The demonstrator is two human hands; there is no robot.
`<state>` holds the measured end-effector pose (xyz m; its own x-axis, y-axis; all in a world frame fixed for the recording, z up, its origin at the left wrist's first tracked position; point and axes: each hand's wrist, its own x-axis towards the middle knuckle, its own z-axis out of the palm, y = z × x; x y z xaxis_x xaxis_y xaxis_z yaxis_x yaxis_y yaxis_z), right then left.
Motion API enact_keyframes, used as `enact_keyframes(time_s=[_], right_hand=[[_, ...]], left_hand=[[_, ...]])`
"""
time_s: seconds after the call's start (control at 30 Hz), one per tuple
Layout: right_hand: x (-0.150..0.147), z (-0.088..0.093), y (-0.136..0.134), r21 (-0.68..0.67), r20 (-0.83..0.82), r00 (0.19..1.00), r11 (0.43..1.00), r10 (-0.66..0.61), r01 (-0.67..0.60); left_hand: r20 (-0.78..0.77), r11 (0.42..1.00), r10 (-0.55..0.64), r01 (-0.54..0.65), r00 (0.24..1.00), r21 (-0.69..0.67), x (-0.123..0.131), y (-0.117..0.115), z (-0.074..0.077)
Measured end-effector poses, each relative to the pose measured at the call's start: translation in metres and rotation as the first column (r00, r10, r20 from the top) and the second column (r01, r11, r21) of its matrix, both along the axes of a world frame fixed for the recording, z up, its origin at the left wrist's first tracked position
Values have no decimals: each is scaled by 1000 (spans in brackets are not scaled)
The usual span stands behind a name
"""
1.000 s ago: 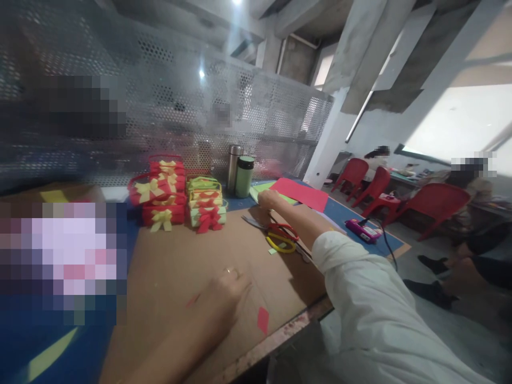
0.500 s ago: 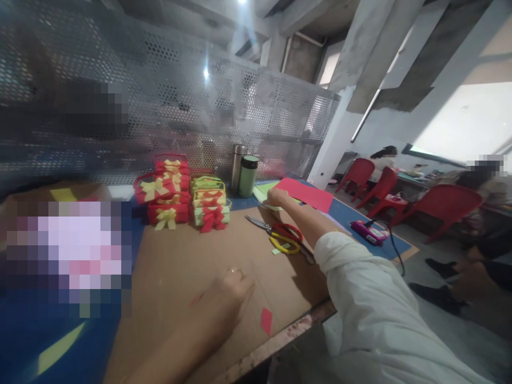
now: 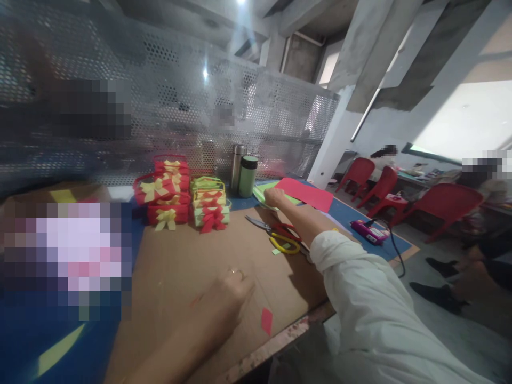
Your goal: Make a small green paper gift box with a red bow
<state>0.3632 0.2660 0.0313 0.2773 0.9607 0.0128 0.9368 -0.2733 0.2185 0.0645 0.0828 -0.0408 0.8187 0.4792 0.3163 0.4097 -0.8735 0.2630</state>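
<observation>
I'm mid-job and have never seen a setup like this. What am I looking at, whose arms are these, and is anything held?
There's no machine: these are a person's bare hands, seen from a camera worn on their head, looking forward and down.

The left hand is low over brown cardboard, near a red scrap. The right hand is at the green paper, beside a red sheet. I can't tell whether either grips anything.

Between them lie scissors. Farther back are red baskets with yellow bows, paler baskets with red bows, and two flasks.
</observation>
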Motion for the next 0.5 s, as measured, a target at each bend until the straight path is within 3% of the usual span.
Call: enact_keyframes(time_s=[0.3, 0.5], right_hand=[[1, -3, 1, 62, -29, 996, 995, -79, 81], [-2, 2, -2, 95, -55, 998, 994, -42, 48]], left_hand=[[-22, 999, 13, -12, 1000, 45, 3, -2, 4], [-29, 1000, 17, -17, 999, -2, 2, -4, 8]])
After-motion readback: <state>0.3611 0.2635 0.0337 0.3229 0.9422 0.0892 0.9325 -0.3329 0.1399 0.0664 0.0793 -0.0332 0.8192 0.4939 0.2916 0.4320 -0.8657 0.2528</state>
